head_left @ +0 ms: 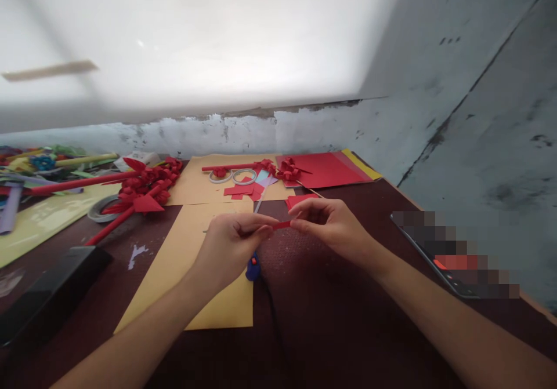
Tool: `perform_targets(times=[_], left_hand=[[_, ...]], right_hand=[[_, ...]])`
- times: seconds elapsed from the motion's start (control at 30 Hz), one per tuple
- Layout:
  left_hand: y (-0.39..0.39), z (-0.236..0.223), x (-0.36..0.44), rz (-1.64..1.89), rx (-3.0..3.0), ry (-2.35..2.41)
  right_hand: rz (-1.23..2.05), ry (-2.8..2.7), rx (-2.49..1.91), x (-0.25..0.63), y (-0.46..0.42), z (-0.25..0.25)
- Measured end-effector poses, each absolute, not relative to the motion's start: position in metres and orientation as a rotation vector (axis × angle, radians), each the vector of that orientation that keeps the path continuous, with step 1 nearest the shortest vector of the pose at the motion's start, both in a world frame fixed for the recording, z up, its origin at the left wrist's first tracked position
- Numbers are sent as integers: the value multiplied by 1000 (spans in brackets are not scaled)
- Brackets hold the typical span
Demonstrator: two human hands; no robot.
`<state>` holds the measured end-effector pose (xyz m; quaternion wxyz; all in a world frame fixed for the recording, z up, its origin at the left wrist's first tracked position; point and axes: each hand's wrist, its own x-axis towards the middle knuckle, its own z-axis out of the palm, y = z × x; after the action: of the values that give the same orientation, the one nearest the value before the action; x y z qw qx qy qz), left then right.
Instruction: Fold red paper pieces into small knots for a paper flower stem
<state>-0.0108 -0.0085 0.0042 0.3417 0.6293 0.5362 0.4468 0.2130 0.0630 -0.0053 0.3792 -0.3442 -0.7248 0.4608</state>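
Between both hands, over the dark table, stretches a small strip of red paper (282,225). My left hand (232,244) pinches its left end between thumb and fingers. The right end is pinched by my right hand (333,226), its fingers curled. Just below my left hand lies a blue glue gun (253,267) with a black cord, partly hidden by that hand. A yellow paper sheet (217,308) lies flat under my left hand and forearm. Behind my hands are red paper pieces (243,190) and a thin stick (310,189).
Red paper flowers (145,189) on stems stand at left by a tape roll (102,209). Two more rolls (244,177) lie at the back. A red sheet stack (335,170) is at back right, a phone (452,261) at right, a black box (52,296) at left. A wall (478,116) borders the right.
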Motion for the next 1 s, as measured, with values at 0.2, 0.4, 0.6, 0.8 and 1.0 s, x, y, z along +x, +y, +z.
perform_targets(times=[0.2,0.4,0.6,0.8,1.0], left_hand=[[-11,8,-10,1277,1546,1421],[-8,12,-17,1362,1626,1591],[-1,9,-32,1392,1703,1670],[8,10,-42,1408,1721,1759],[12,9,-46,1412,1729,1803]], right_hand=[[1035,-1954,-936,215,73,-4],[563,-1919,-1232,232,98,-10],[400,-2124,-1397,246,124,-6],[364,-2425,-1457,241,152,-11],[308,-2513,-1428,232,165,-27]])
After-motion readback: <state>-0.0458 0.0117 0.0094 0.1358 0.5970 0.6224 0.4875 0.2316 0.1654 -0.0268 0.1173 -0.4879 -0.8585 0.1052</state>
